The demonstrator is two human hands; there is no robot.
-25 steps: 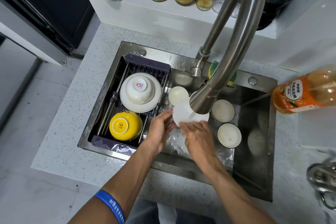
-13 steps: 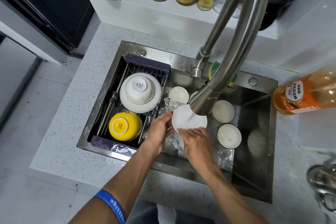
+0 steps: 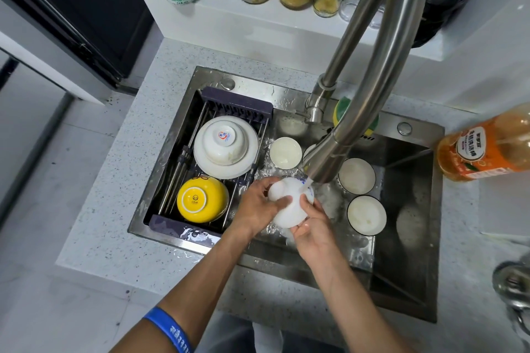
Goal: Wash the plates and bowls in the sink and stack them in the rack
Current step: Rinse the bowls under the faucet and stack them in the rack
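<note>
Right now both the left hand and the right hand grip a white bowl over the sink, under the faucet stream, and I'd turn it slowly so water reaches every side before racking.

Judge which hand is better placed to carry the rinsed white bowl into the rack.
Left. The left hand already grips the white bowl on the side nearest the rack; the right hand holds its far side, away from the rack.
</note>
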